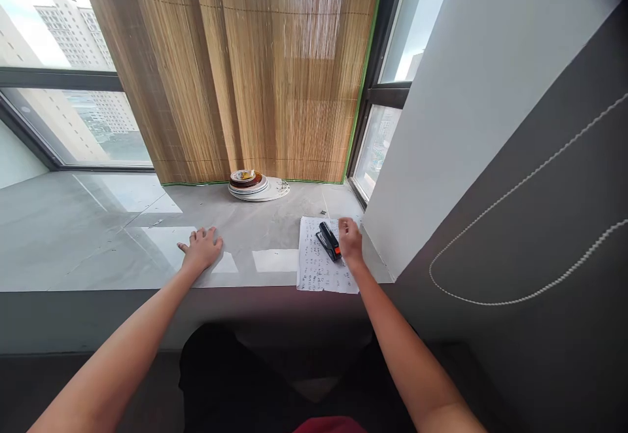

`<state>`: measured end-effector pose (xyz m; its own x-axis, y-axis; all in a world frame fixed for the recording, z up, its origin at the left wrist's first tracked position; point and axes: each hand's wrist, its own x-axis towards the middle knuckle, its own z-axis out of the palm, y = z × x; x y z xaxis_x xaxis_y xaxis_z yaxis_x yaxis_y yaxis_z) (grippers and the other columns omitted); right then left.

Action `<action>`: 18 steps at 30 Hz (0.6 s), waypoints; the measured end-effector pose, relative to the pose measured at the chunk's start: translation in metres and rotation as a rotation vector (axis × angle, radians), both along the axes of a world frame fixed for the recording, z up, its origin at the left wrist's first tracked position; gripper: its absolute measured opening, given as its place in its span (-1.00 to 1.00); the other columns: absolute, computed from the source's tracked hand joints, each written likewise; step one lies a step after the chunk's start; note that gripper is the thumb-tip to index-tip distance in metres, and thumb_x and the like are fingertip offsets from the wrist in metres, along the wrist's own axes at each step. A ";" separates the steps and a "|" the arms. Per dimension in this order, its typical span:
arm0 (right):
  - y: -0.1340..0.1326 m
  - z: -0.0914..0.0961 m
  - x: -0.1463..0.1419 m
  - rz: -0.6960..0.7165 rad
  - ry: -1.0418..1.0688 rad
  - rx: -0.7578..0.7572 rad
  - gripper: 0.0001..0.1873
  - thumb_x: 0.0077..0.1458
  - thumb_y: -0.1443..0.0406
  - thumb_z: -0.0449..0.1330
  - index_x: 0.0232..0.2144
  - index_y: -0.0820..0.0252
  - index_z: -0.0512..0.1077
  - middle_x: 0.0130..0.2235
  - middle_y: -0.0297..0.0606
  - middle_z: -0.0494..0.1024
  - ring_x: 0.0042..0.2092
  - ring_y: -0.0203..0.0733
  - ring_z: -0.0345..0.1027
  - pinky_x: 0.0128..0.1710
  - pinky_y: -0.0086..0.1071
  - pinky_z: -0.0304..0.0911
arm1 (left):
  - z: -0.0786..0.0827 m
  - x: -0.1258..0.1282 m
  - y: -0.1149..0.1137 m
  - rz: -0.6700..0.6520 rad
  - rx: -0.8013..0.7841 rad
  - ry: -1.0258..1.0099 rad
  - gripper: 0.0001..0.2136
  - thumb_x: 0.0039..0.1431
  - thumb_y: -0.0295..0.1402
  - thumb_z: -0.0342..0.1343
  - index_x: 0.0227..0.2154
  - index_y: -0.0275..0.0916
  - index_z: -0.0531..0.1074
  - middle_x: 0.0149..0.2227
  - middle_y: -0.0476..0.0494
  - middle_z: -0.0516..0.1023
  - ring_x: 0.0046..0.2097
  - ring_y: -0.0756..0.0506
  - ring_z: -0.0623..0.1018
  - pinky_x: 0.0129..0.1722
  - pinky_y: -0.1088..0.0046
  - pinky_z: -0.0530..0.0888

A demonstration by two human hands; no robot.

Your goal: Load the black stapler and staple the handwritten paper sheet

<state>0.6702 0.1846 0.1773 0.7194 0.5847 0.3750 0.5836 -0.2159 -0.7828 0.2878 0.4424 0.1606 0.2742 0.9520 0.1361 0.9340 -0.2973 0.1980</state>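
Observation:
My left hand (pixel 202 248) lies flat on the grey stone sill (pixel 250 224), its fingers spread and nothing in them. Over the right edge of some written-on white paper (pixel 314 269) is my right hand (pixel 350 238), its fingers curled in. Whether it holds anything small is hidden from me. A black stapler (pixel 328 241) with an orange patch rests aslant on the paper, just left of my right hand and apart from its fingers. Handwriting covers much of the sheet, which reaches the sill's front edge.
Stacked plates (pixel 248 188) stand at the back by a bamboo blind (pixel 275 93). Tiny dark bits (pixel 322 212) lie behind the paper, and small scraps (pixel 156 223) lie left. A white wall (pixel 441 119) bounds the right side, where a beaded cord (pixel 471 300) hangs.

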 end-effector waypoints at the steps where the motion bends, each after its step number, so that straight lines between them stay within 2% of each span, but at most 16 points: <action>1: 0.007 0.002 0.012 0.005 -0.047 0.022 -0.54 0.42 0.08 -0.13 0.03 0.15 0.46 -0.02 -0.07 0.55 -0.02 -0.02 0.46 -0.01 -0.18 0.39 | 0.001 0.000 -0.001 0.003 -0.004 0.001 -0.43 0.43 -0.11 -0.22 0.38 -0.20 0.26 0.47 -0.45 0.13 0.46 -0.50 0.08 0.30 -0.52 0.01; 3: 0.024 0.003 0.032 0.065 -0.150 -0.050 -0.58 0.36 0.23 -0.10 0.05 0.20 0.47 0.07 -0.01 0.52 0.05 -0.01 0.46 0.07 -0.16 0.39 | 0.003 0.001 -0.002 0.008 -0.006 0.004 -0.44 0.43 -0.12 -0.22 0.38 -0.20 0.26 0.46 -0.45 0.15 0.46 -0.49 0.08 0.31 -0.51 0.00; 5: 0.044 -0.001 0.045 0.181 -0.267 -0.247 -0.52 0.30 0.33 -0.09 0.15 0.22 0.44 0.24 0.02 0.44 0.23 0.00 0.37 0.21 -0.13 0.31 | 0.005 0.001 -0.004 0.008 -0.008 0.007 -0.44 0.43 -0.13 -0.22 0.38 -0.21 0.26 0.46 -0.46 0.15 0.46 -0.48 0.09 0.31 -0.52 -0.01; 7: 0.061 -0.009 0.050 0.290 -0.388 -0.480 -0.42 0.30 0.37 -0.10 0.31 0.23 0.33 0.42 0.02 0.27 0.42 0.02 0.15 0.37 -0.06 0.15 | 0.006 0.002 -0.005 0.005 -0.009 0.016 -0.44 0.43 -0.14 -0.22 0.38 -0.21 0.25 0.46 -0.46 0.14 0.46 -0.48 0.08 0.31 -0.53 -0.02; 9: 0.075 -0.018 0.050 0.352 -0.456 -0.619 -0.37 0.33 0.36 -0.11 0.41 0.23 0.20 0.49 0.02 0.11 0.52 0.04 -0.05 0.45 0.04 -0.03 | 0.005 0.002 -0.005 0.006 -0.002 0.028 -0.44 0.43 -0.15 -0.22 0.39 -0.22 0.25 0.46 -0.46 0.14 0.46 -0.48 0.09 0.30 -0.55 -0.01; 11: 0.087 -0.024 0.044 0.381 -0.465 -0.647 -0.35 0.35 0.34 -0.10 0.45 0.23 0.15 0.51 0.02 0.07 0.54 0.05 -0.13 0.48 0.10 -0.14 | 0.004 0.001 -0.004 0.014 0.011 0.036 -0.45 0.43 -0.16 -0.22 0.38 -0.23 0.26 0.45 -0.47 0.15 0.45 -0.49 0.11 0.28 -0.56 0.01; 14: 0.106 -0.027 0.025 0.417 -0.472 -0.639 -0.36 0.38 0.35 -0.14 0.45 0.27 0.15 0.52 0.05 0.03 0.54 0.05 -0.15 0.49 0.11 -0.22 | 0.002 0.001 -0.003 0.005 0.010 0.042 -0.45 0.43 -0.18 -0.23 0.38 -0.24 0.25 0.45 -0.48 0.15 0.45 -0.48 0.10 0.28 -0.56 0.02; 18: 0.144 -0.022 -0.024 0.485 -0.510 -0.621 -0.37 0.40 0.36 -0.19 0.45 0.28 0.12 0.53 0.04 -0.04 0.55 0.02 -0.19 0.50 0.10 -0.25 | 0.002 0.000 -0.005 -0.006 0.002 0.039 -0.44 0.44 -0.17 -0.24 0.40 -0.24 0.23 0.46 -0.49 0.13 0.46 -0.50 0.07 0.28 -0.57 0.00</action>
<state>0.6459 0.3281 0.1555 0.1797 0.9788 0.0984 0.9601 -0.1527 -0.2341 0.2882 0.4379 0.1626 0.2846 0.9501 0.1274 0.9393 -0.3029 0.1610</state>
